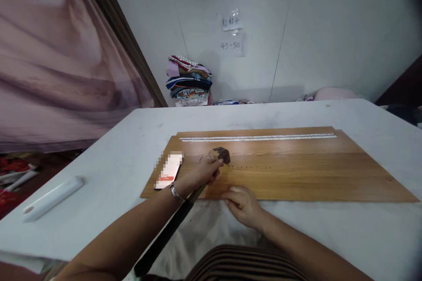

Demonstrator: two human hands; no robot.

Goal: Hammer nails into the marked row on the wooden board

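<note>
My left hand is closed round the shaft of a hammer, close below its dark head. The head hangs over a brown wooden board, and the dark handle end slants back toward my body. Several thin shiny nails show just left of the head; whether they lie on the board or are in my fingers I cannot tell. My right hand is at the board's front edge, its fingers curled and drawn together. What they hold, if anything, is hidden. A row of small dark marks runs rightward from the hammer.
Two white measuring strips lie along the board's back. A phone with a partly blurred screen rests on its left end. A long white object lies on the white table. Folded clothes are stacked behind, by the wall.
</note>
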